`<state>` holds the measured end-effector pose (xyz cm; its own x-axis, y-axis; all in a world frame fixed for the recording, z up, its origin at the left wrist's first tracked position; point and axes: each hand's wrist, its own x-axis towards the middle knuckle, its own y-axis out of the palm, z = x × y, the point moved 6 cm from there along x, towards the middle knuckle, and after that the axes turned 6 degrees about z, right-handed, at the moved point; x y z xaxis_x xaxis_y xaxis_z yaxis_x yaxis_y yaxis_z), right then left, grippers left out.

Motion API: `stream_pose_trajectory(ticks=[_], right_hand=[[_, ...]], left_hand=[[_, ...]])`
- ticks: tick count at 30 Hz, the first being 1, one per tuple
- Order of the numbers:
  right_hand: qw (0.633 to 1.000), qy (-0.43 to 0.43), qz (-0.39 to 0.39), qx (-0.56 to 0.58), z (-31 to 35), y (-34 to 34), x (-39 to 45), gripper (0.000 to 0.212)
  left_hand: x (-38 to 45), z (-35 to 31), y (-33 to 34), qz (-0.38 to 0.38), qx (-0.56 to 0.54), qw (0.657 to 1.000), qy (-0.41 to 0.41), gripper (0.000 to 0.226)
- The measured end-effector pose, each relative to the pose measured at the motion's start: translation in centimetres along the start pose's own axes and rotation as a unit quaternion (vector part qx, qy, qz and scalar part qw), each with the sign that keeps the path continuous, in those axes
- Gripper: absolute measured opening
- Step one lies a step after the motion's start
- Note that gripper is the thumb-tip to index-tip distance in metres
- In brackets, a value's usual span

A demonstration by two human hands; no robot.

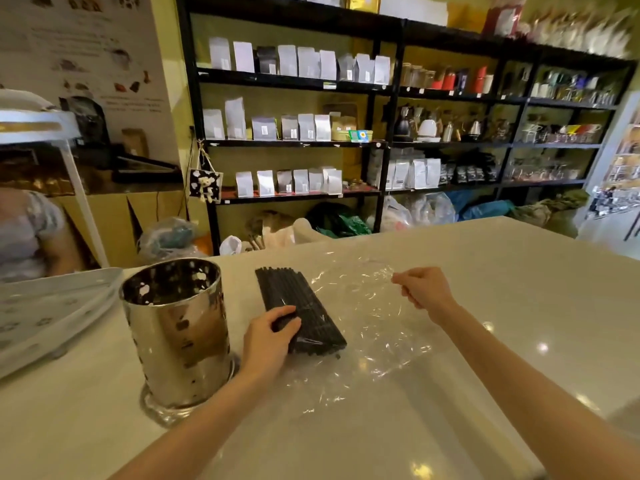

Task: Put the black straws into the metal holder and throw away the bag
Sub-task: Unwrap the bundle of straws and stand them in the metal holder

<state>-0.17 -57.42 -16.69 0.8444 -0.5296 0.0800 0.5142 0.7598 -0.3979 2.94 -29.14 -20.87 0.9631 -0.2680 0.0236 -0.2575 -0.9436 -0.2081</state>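
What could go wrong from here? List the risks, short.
1. The straws lie loose on the bag; if the right hand pulls the plastic it pinches, some may roll off across the counter.
2. The left hand covers only the near end of the bundle, so lifting it may fan the far ends out.
3. The tall metal holder stands beside that hand; a bump might tip it.

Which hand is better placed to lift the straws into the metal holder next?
Probably the left hand: it already rests on the black straws, right beside the metal holder. The right hand is pinching the clear bag, farther from the holder.
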Motion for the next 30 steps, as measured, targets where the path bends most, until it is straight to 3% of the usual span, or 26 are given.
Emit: stream_pose_trajectory(ticks=[4, 6, 10, 13, 15, 18, 20, 22, 24, 30], right_hand=[[0.998, -0.001, -0.008, -0.065, -2.4, 1.1, 0.1, 0.024], [0.992, -0.002, -0.014, -0.125, -3.1, 1.4, -0.3, 0.012], [0.917, -0.017, -0.031, -0.398, -3.5, 2.1, -1.4, 0.039], [0.865, -0.093, 0.002, -0.492, -1.8, 3.5, -2.2, 0.041], [0.866, -0.180, 0.041, -0.465, 0.2, 4.9, -3.9, 0.035], [0.883, -0.315, 0.128, -0.324, 3.0, 7.8, -9.0, 0.025], [0.857, -0.379, 0.184, -0.296, 3.7, 9.8, -12.2, 0.029], [0.807, -0.429, 0.215, -0.344, 2.9, 11.8, -14.0, 0.028], [0.769, -0.452, 0.231, -0.389, 1.7, 13.1, -14.6, 0.030], [0.745, -0.480, 0.243, -0.394, 1.0, 13.3, -15.2, 0.033]], left_hand=[[0.2, 1.4, 0.2, 0.015, 0.176, 0.984, 0.016, 0.031], [0.4, 1.8, 0.4, 0.024, 0.225, 0.974, 0.017, 0.032], [0.5, 2.7, 0.8, 0.052, 0.293, 0.954, 0.016, 0.037], [0.1, 2.8, 0.6, 0.077, 0.301, 0.951, 0.006, 0.039], [-0.4, 2.2, 0.6, 0.091, 0.280, 0.955, 0.037, 0.040], [-1.3, 1.2, 0.5, 0.110, 0.281, 0.948, 0.102, 0.041], [-1.6, 0.9, 0.7, 0.134, 0.299, 0.934, 0.145, 0.040], [-1.8, 0.9, 1.0, 0.172, 0.309, 0.920, 0.169, 0.039], [-1.9, 1.4, 1.3, 0.201, 0.306, 0.913, 0.181, 0.038], [-1.9, 2.0, 1.3, 0.211, 0.308, 0.906, 0.200, 0.038]])
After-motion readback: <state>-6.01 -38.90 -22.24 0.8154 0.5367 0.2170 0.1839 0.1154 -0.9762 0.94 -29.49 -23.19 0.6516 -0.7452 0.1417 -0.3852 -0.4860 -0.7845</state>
